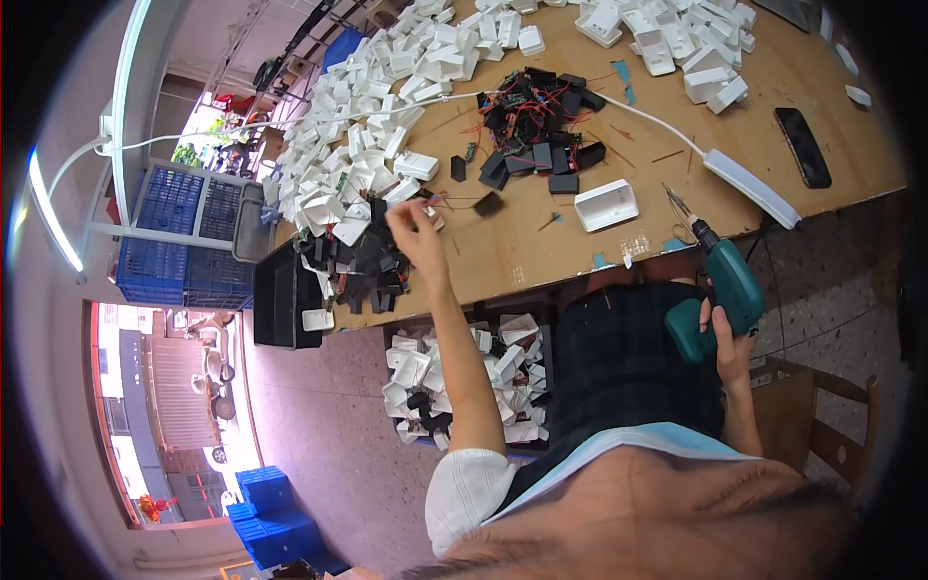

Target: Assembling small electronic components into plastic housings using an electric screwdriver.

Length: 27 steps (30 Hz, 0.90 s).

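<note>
My right hand [727, 346] is wrapped round the grip of a green power drill [733, 280], whose metal tip points up at the near edge of the table. My left hand [416, 237] is over the table's left part, its fingers curled together and slightly blurred. Close to those fingertips run thin wires from a small black box [488, 203]; whether I pinch them is unclear. Beside and below this hand spreads a heap of black boxes [372, 266]. An open white plastic case [607, 206] lies before the drill.
White cases [362, 135] are heaped along the table's far left, with another pile [677, 43] at the far right. Black boxes with red wires [541, 121] sit mid-table. A white lamp bar [749, 188] and a phone [802, 147] lie right. Below stands a full crate [469, 377].
</note>
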Each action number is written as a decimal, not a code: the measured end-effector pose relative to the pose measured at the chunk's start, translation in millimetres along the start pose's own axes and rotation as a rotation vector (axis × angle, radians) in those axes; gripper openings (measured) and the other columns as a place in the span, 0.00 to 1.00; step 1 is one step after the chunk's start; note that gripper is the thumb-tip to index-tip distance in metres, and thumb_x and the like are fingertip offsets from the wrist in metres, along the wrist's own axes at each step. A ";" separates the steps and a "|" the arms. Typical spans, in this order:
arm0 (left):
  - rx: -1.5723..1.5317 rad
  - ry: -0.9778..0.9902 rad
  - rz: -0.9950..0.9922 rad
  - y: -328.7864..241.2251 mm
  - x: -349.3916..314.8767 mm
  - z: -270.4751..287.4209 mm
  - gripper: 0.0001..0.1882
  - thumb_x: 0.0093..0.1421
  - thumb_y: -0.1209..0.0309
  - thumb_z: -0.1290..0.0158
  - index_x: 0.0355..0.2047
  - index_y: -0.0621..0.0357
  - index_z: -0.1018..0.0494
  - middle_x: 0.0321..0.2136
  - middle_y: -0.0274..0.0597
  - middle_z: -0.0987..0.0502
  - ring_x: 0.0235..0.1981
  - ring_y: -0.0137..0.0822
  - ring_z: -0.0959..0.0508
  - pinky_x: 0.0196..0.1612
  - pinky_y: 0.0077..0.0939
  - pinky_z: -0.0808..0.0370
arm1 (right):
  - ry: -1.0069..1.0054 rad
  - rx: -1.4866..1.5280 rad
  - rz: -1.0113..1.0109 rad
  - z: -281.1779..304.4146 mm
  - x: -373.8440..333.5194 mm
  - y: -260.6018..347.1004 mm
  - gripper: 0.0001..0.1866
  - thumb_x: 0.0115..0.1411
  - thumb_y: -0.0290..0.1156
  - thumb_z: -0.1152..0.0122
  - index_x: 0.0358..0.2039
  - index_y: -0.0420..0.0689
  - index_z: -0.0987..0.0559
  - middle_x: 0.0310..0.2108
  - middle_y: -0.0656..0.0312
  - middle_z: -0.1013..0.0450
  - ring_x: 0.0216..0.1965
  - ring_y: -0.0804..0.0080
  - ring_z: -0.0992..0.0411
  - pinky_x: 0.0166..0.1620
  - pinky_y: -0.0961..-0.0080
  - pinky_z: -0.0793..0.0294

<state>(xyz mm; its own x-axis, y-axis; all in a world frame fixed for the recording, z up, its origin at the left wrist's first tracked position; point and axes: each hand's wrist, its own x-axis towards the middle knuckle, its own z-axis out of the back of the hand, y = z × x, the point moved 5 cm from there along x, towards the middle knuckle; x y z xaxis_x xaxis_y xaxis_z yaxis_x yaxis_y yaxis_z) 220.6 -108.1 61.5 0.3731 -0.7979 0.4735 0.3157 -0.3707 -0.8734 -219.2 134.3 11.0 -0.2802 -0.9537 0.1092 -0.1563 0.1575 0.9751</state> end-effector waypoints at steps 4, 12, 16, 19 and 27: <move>0.079 -0.086 -0.188 -56.8 0.3 21.2 0.08 0.72 0.69 0.50 0.39 0.61 0.31 0.39 0.41 0.22 0.38 0.27 0.24 0.35 0.23 0.21 | 0.035 -0.004 -0.013 -2.7 3.2 -0.9 0.10 0.70 0.28 0.49 0.48 0.38 0.32 0.28 0.62 0.30 0.29 0.77 0.33 0.35 0.78 0.31; 0.677 0.099 -0.250 -22.9 -53.6 22.9 0.05 0.70 0.72 0.48 0.39 0.61 0.29 0.27 0.40 0.27 0.32 0.31 0.22 0.38 0.26 0.25 | 0.048 0.032 -0.017 -8.8 1.5 4.2 0.08 0.70 0.28 0.49 0.45 0.38 0.29 0.27 0.63 0.31 0.28 0.78 0.33 0.34 0.79 0.32; 0.186 0.305 0.060 -2.9 -96.1 -31.5 0.06 0.68 0.70 0.46 0.40 0.60 0.27 0.29 0.40 0.25 0.33 0.36 0.26 0.38 0.29 0.30 | 0.027 0.040 -0.066 -3.5 2.5 -1.7 0.07 0.70 0.27 0.48 0.44 0.38 0.29 0.26 0.63 0.30 0.28 0.79 0.32 0.34 0.79 0.32; 0.354 0.492 -0.107 -39.6 -126.6 -89.3 0.04 0.64 0.71 0.41 0.37 0.57 0.22 0.32 0.38 0.22 0.35 0.32 0.24 0.43 0.32 0.30 | 0.059 0.024 -0.084 2.9 -0.8 -14.1 0.20 0.73 0.35 0.52 0.58 0.34 0.30 0.30 0.64 0.30 0.31 0.80 0.34 0.38 0.80 0.32; 0.674 0.292 -0.424 -93.5 -171.5 -136.9 0.05 0.57 0.70 0.35 0.33 0.50 0.20 0.37 0.34 0.22 0.42 0.38 0.25 0.51 0.38 0.40 | 0.033 -0.068 0.014 -5.3 -0.1 -4.9 0.17 0.63 0.23 0.42 0.52 0.32 0.29 0.40 0.57 0.30 0.31 0.75 0.24 0.35 0.77 0.22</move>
<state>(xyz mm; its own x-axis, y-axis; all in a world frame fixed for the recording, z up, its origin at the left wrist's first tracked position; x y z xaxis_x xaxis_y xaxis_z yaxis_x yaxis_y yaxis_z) 7.6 -1.7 46.4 -0.1051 -0.7800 0.6169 0.8651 -0.3777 -0.3301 -213.4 132.3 7.2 -0.2507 -0.9595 0.1282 -0.0871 0.1542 0.9842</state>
